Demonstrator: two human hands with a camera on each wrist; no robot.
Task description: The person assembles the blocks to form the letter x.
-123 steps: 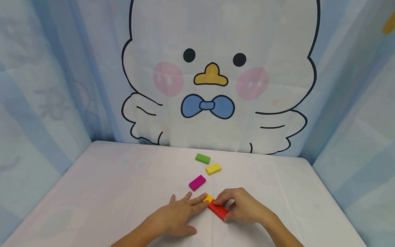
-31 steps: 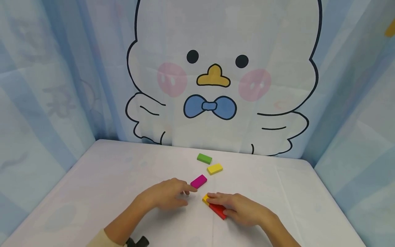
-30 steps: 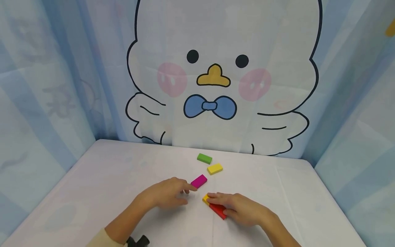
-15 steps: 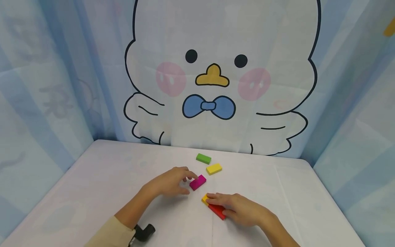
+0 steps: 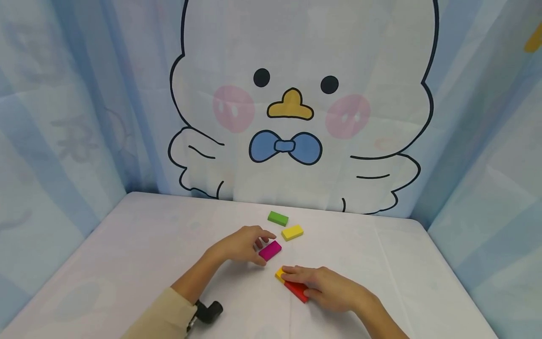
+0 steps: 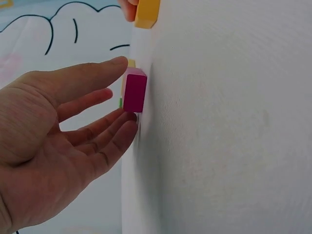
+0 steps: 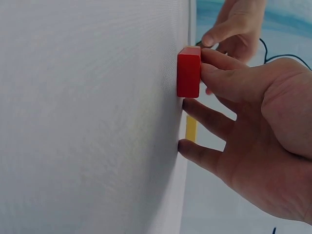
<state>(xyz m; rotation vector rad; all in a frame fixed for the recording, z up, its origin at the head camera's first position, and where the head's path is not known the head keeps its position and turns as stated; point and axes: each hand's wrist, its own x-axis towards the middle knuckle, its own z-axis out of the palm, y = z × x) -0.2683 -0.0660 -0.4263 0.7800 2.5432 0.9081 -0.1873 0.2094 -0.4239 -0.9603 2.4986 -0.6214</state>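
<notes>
My left hand [image 5: 243,245] reaches round a magenta block [image 5: 270,251] lying on the table. Its thumb is at the near end and its fingers are past the far side. The left wrist view shows a gap between the spread thumb and fingers, with the magenta block [image 6: 135,92] just beyond their tips. My right hand [image 5: 332,287] rests with extended fingers over an orange block [image 5: 279,275] and a red block [image 5: 296,292], which lie end to end in a line. In the right wrist view, the thumb touches the red block [image 7: 188,75].
Behind the magenta block lie a yellow block [image 5: 292,233] and a green block [image 5: 278,218]. A white cloth covers the table [image 5: 381,268]. Curtains with a cartoon bird [image 5: 292,179] stand along the back and sides. A black device [image 5: 208,312] sits at my left wrist.
My left hand has left the orange block and moved up and right around the magenta block. My right hand went from gripping the red block to lying over red and orange, then stayed.
</notes>
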